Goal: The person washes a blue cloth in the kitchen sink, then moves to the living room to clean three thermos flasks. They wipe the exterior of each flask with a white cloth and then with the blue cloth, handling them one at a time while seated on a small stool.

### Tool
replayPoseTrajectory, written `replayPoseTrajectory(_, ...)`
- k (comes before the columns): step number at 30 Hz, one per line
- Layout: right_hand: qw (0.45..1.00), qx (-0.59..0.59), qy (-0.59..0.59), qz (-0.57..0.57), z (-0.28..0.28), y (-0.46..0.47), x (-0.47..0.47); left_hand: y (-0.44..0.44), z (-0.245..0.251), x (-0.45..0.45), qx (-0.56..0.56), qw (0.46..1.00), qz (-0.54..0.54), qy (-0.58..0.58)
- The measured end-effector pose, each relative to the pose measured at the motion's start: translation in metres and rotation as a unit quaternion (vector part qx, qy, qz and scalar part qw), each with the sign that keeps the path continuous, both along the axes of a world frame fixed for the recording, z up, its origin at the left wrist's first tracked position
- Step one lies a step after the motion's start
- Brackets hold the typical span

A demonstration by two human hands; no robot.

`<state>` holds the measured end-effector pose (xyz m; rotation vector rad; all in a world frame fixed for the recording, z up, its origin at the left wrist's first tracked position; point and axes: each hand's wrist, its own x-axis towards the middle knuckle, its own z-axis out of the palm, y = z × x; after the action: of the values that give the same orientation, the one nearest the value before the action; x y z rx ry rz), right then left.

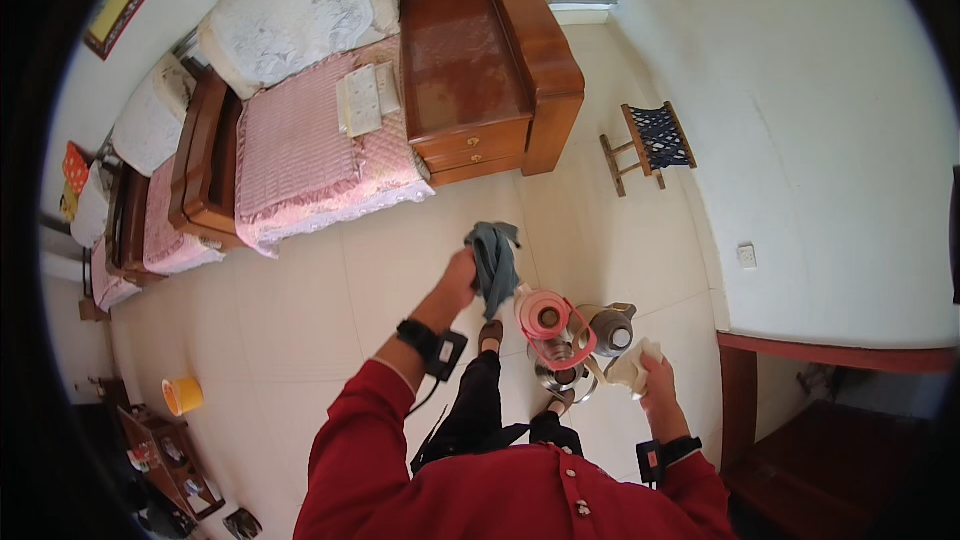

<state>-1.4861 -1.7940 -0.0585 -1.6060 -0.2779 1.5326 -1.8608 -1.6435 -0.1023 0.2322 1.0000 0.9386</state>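
My left hand grips a bunched grey-green cloth, which hangs over the floor just left of several vacuum flasks. On the right, a crumpled off-white cloth is held in my right hand. Between my hands stand a flask with a pink top and pink handle, a grey flask with a light round lid, and a metal flask close to my right foot. The pink handle partly covers the things behind it. Part of the metal flask's body is hidden.
A wooden cabinet with drawers adjoins a sofa with pink covers. A folding stool stands by the right wall. A yellow bucket sits on the floor at left. Dark red wooden furniture lies at lower right.
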Motion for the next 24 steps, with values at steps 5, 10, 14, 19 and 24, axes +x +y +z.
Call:
replayPoseTrajectory(5, 0.997, -0.012, 0.017, -0.077, -0.006, -0.023, -0.008, 0.157, 0.004, -0.051, 0.007, 0.996, 0.092, 0.018)
replayPoseTrajectory(10, 0.997, 0.008, -0.051, -0.052, 0.026, 0.027, -0.030, 0.159, 0.038, -0.006, 0.131, 0.971, -0.059, 0.192)
replayPoseTrajectory(14, 0.996, 0.090, 0.011, -0.001, 0.064, 0.078, -0.056, 0.049, 0.055, 0.078, 0.197, 0.921, -0.318, 0.108)
replayPoseTrajectory(19, 0.933, 0.170, -0.239, 0.209, 0.090, 0.049, -0.050, -0.073, 0.075, 0.148, 0.067, 0.918, -0.387, -0.050)
replayPoseTrajectory(24, 0.867, 0.171, -0.384, 0.266, 0.123, -0.046, 0.014, -0.156, 0.095, 0.180, 0.031, 0.929, -0.368, -0.020)
